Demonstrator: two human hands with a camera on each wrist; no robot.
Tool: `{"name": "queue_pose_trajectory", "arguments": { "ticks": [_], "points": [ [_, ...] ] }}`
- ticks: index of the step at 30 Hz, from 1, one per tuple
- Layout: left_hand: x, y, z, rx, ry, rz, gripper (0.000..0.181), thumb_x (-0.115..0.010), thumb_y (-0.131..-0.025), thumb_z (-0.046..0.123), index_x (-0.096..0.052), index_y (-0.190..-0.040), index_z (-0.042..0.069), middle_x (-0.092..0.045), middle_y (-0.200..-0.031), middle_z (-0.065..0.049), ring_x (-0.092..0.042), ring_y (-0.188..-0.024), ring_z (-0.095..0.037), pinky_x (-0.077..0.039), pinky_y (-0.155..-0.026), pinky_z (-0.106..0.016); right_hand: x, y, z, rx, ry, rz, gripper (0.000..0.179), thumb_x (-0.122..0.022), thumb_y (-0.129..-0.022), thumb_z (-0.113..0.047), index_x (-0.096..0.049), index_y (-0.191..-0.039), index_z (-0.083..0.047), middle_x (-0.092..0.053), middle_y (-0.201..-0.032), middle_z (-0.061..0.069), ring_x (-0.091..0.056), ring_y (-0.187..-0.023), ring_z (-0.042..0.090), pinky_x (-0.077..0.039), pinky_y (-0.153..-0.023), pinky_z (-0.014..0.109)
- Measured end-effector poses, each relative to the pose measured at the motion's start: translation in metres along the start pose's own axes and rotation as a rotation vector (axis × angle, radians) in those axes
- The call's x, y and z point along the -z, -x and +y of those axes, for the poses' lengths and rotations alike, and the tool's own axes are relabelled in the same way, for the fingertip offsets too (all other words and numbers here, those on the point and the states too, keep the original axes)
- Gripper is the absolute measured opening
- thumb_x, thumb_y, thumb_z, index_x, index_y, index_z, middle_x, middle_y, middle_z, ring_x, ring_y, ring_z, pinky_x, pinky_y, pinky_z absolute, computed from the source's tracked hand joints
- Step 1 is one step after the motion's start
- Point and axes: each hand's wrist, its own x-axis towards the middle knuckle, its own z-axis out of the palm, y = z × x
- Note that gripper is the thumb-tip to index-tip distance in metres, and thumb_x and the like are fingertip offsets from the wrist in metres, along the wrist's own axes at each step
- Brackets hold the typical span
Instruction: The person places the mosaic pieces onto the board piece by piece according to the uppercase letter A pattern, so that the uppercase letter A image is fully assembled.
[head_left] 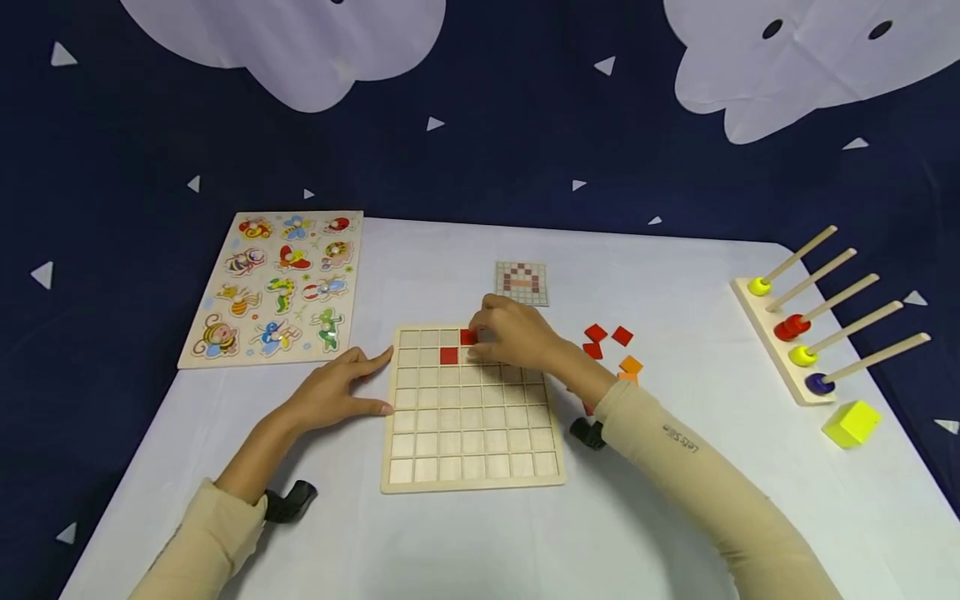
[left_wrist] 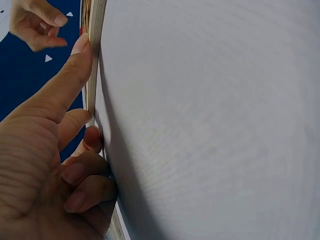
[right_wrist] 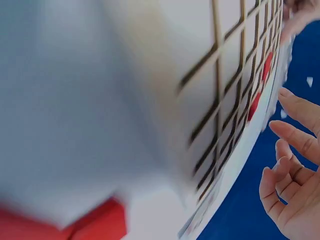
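Note:
A wooden grid board [head_left: 472,442] lies in the middle of the table, with one red square tile [head_left: 448,356] in its second row and another red tile [head_left: 468,337] in the top row. My left hand [head_left: 337,392] touches the board's left edge with thumb and forefinger spread along it; in the left wrist view the thumb [left_wrist: 75,70] lies against the rim. Over the upper rows, my right hand [head_left: 513,333] has its fingertips right by the top-row tile. The right wrist view shows this hand's fingers [right_wrist: 300,140] apart, with nothing between them.
Behind the board lies a small pattern card [head_left: 521,285]. Loose red tiles [head_left: 622,336] and orange tiles [head_left: 631,365] are scattered to its right. An insect puzzle board [head_left: 273,283] is at back left. A peg stacker [head_left: 783,342] and yellow block [head_left: 851,423] stand far right.

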Motion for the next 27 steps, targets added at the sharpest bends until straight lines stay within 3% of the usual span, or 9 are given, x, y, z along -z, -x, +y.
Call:
{"name": "queue_pose_trajectory", "arguments": {
  "ticks": [11,20,27],
  "points": [
    [0.002,0.004,0.000,0.014,0.006,0.005,0.091,-0.087,-0.073,0.039,-0.046,-0.148,0.010,-0.045,-0.088,-0.003,-0.031,-0.071,-0.015,-0.027,-0.062,-0.028,0.024,0.049,0.058,-0.208,0.020,0.054,0.036,-0.080,-0.084,-0.030,-0.076,-0.107,-0.003,-0.063,-0.099,0.012,-0.059,-0.082,0.021,-0.052,-0.070,0.039],
    [0.001,0.003,-0.001,0.014,0.007,-0.003,0.091,-0.086,-0.074,0.039,-0.045,-0.149,0.010,-0.043,-0.087,-0.003,-0.031,-0.071,-0.015,-0.027,-0.062,-0.028,0.036,0.084,0.097,-0.472,0.036,0.074,0.049,-0.079,-0.083,-0.037,-0.073,-0.112,0.003,-0.060,-0.100,0.016,-0.056,-0.080,0.026,-0.050,-0.069,0.042],
    [0.002,0.001,0.001,0.008,0.009,-0.005,0.091,-0.085,-0.074,0.042,-0.044,-0.149,0.011,-0.042,-0.087,-0.003,-0.031,-0.071,-0.015,-0.027,-0.062,-0.028,0.035,0.097,0.105,-0.503,0.040,0.069,0.048,-0.079,-0.083,-0.036,-0.073,-0.108,0.005,-0.059,-0.099,0.018,-0.055,-0.081,0.028,-0.050,-0.070,0.044]
  ]
}}
